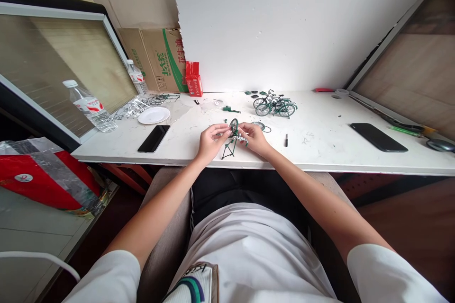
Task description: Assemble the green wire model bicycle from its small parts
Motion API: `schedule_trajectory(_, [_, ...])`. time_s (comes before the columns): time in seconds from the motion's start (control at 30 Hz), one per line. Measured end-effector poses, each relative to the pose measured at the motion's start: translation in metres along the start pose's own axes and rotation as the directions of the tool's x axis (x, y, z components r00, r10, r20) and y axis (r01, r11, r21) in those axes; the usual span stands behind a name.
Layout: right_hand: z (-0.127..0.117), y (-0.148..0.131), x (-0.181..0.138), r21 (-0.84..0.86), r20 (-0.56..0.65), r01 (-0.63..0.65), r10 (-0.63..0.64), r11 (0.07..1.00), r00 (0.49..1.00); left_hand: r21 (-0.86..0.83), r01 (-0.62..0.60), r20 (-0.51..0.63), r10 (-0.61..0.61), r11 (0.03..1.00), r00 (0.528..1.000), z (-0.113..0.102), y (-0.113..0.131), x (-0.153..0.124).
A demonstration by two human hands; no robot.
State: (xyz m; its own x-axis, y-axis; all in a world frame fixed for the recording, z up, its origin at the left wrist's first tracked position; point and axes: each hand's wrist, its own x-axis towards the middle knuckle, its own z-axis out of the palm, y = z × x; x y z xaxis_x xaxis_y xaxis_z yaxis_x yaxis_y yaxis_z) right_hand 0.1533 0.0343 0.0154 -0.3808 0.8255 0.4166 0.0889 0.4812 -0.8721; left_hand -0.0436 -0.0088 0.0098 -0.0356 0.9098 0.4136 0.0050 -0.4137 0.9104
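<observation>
My left hand (pixel 210 139) and my right hand (pixel 255 138) meet over the near edge of the white table (pixel 320 142). Between them they pinch a small green model bicycle frame with one wheel (pixel 233 135); its thin frame legs hang down toward the table edge. Both hands have their fingers closed on it. A loose small wheel (pixel 260 126) lies just beyond my right hand. Two finished green model bicycles (pixel 274 104) stand farther back on the table.
A black phone (pixel 153 138) lies left of my hands and another (pixel 378 137) at the right. A white plate (pixel 154 115), two water bottles (pixel 91 107), a red carton (pixel 194 79), a cardboard box (pixel 158 57) and small loose parts (pixel 231 110) sit behind. Tools (pixel 405 128) lie far right.
</observation>
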Motion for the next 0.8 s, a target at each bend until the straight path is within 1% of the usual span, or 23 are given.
schedule_trajectory(0.17, [0.002,-0.013,0.001,0.102,0.038,0.015,-0.019,0.995,0.999,-0.064,0.038,-0.065,-0.042,0.997,0.997,0.002,0.015,-0.001])
schedule_trajectory(0.23, [0.002,-0.016,0.001,0.125,0.051,0.004,-0.011,0.992,0.999,-0.100,0.060,-0.070,-0.067,0.993,0.995,0.003,0.021,-0.001])
schedule_trajectory(0.3, [0.001,-0.019,0.002,0.138,0.050,-0.011,0.004,0.990,0.999,-0.108,0.059,-0.063,-0.066,0.992,0.996,0.003,0.027,-0.001])
schedule_trajectory(0.37, [0.001,-0.022,0.003,0.157,0.042,-0.013,0.007,0.988,0.999,-0.063,0.012,-0.070,-0.016,0.998,0.997,0.004,0.032,-0.001])
schedule_trajectory(0.47, [0.004,-0.033,0.003,0.183,-0.011,0.018,-0.016,0.983,1.000,0.054,-0.076,-0.128,0.082,0.996,0.988,0.003,0.039,-0.001])
schedule_trajectory(0.5, [0.005,-0.037,0.002,0.181,-0.035,0.033,-0.027,0.983,0.999,0.077,-0.080,-0.150,0.091,0.994,0.984,0.003,0.042,0.000])
schedule_trajectory(0.57, [0.008,-0.048,0.000,0.162,-0.072,0.065,-0.054,0.985,0.996,0.064,-0.047,-0.163,0.056,0.997,0.985,0.003,0.050,-0.001])
schedule_trajectory(0.6, [0.009,-0.054,-0.001,0.153,-0.081,0.083,-0.071,0.985,0.994,0.029,-0.020,-0.135,0.024,0.999,0.991,0.003,0.055,-0.002])
schedule_trajectory(0.67, [0.009,-0.065,-0.003,0.140,-0.097,0.107,-0.094,0.984,0.991,-0.062,0.017,-0.024,-0.019,0.998,1.000,0.003,0.066,-0.005])
schedule_trajectory(0.73, [0.007,-0.077,-0.006,0.134,-0.102,0.124,-0.111,0.983,0.989,-0.139,0.104,0.129,-0.086,0.985,0.988,0.004,0.079,-0.009])
schedule_trajectory(0.8, [0.005,-0.088,-0.009,0.123,-0.116,0.157,-0.143,0.980,0.983,-0.191,0.182,0.198,-0.143,0.965,0.970,0.006,0.091,-0.014])
